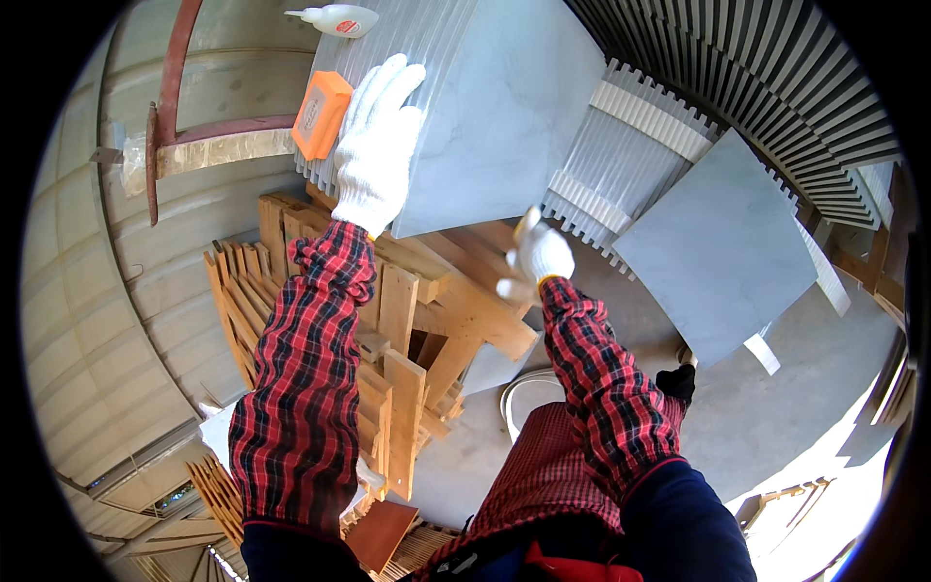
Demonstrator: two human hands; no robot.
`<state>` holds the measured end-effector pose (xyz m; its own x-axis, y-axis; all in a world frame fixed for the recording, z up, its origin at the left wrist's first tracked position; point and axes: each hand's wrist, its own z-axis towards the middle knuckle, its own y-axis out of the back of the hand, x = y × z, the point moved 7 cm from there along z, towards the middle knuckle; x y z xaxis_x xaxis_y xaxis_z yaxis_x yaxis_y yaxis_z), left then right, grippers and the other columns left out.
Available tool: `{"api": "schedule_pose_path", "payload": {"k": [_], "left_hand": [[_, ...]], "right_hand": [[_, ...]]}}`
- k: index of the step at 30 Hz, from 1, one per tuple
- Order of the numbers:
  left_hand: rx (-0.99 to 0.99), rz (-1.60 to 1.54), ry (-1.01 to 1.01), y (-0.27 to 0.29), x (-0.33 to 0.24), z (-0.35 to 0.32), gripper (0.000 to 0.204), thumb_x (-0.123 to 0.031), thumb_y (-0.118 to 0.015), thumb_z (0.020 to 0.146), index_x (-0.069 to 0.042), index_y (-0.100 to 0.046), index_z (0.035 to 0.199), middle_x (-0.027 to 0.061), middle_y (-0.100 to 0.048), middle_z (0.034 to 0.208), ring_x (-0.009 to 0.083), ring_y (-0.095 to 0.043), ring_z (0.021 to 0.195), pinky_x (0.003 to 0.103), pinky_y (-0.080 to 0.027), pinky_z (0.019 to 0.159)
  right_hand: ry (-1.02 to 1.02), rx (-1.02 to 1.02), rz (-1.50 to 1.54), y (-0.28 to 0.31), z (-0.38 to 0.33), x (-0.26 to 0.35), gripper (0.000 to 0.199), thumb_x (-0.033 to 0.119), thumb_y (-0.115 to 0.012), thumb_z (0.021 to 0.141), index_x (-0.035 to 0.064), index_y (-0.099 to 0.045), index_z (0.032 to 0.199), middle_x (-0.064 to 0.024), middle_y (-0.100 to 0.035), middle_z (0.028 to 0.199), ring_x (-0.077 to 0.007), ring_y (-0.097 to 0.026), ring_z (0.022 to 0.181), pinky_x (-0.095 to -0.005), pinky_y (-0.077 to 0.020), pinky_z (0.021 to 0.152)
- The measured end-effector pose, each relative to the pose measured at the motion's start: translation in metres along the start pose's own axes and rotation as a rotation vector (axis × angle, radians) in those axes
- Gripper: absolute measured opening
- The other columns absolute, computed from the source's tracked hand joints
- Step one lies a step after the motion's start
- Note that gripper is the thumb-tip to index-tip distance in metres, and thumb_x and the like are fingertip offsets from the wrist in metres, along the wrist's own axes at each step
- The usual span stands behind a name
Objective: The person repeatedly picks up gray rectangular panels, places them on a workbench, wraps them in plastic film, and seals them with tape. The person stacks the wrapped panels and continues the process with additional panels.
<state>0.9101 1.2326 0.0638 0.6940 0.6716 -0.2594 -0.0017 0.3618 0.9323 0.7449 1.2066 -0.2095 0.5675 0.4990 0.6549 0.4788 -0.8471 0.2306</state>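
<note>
A gloved left hand (376, 145) lies flat, fingers spread, on a grey slab (495, 107) atop stacked timber (407, 320); the right hand (535, 260) pinches the slab's near edge beside an orange block (321, 113).

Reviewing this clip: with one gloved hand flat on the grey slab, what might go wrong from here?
1. The grey slab sits on a loose stack of wooden pieces and seems to overhang it; pressure from the left hand might tip or slide it.
2. The orange block and glue bottle lie near the slab's far edge and may fall if it shifts.
3. The right hand is at the near edge, where fingers could get pinched.
</note>
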Motion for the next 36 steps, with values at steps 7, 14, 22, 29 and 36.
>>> {"api": "schedule_pose_path", "payload": {"k": [7, 14, 22, 29, 36], "left_hand": [[0.012, -0.027, 0.061, 0.004, 0.000, -0.001, 0.036, -0.017, -0.056, 0.098, -0.014, -0.060, 0.134, 0.0079, -0.052, 0.146, 0.0307, -0.044, 0.138, 0.041, -0.035, 0.115], [0.002, 0.047, 0.087, 0.011, -0.007, 0.003, 0.035, -0.017, -0.056, 0.098, -0.014, -0.062, 0.132, 0.0078, -0.053, 0.145, 0.0308, -0.046, 0.136, 0.042, -0.035, 0.115], [0.006, 0.079, 0.125, 0.023, -0.018, 0.011, 0.035, -0.017, -0.056, 0.095, -0.013, -0.062, 0.130, 0.0096, -0.055, 0.142, 0.0322, -0.047, 0.134, 0.045, -0.035, 0.114], [-0.004, 0.087, 0.112, 0.036, -0.021, 0.005, 0.033, -0.018, -0.054, 0.097, -0.012, -0.062, 0.128, 0.0096, -0.055, 0.142, 0.0324, -0.046, 0.135, 0.045, -0.034, 0.115], [-0.003, 0.086, 0.123, 0.033, -0.022, 0.006, 0.033, -0.020, -0.056, 0.097, -0.011, -0.063, 0.128, 0.0089, -0.054, 0.144, 0.0319, -0.046, 0.136, 0.045, -0.034, 0.115]], "right_hand": [[-0.032, 0.175, 0.288, -0.047, -0.047, -0.037, 0.052, 0.049, -0.056, 0.090, 0.0098, -0.068, 0.122, -0.0200, -0.068, 0.119, -0.0362, -0.063, 0.114, -0.0441, -0.0493, 0.095], [0.085, -0.195, 0.221, 0.121, -0.102, -0.036, 0.042, 0.047, -0.058, 0.092, 0.0125, -0.068, 0.115, -0.0167, -0.070, 0.111, -0.0372, -0.067, 0.101, -0.0448, -0.0517, 0.087], [0.582, -0.723, 0.008, 0.332, -0.217, 0.073, 0.035, 0.025, -0.069, 0.089, 0.0199, -0.066, 0.123, -0.0072, -0.068, 0.098, -0.0259, -0.069, 0.087, -0.0362, -0.0558, 0.075], [0.498, -0.983, -0.907, 0.474, -0.236, 0.177, 0.032, 0.027, -0.062, 0.093, 0.0177, -0.062, 0.124, -0.0065, -0.065, 0.100, -0.0236, -0.069, 0.087, -0.0396, -0.0586, 0.074], [0.473, -0.843, -0.868, 0.513, -0.195, 0.174, 0.035, 0.034, -0.058, 0.097, 0.0201, -0.061, 0.129, -0.0076, -0.065, 0.100, -0.0231, -0.069, 0.086, -0.0369, -0.0572, 0.075]]}}
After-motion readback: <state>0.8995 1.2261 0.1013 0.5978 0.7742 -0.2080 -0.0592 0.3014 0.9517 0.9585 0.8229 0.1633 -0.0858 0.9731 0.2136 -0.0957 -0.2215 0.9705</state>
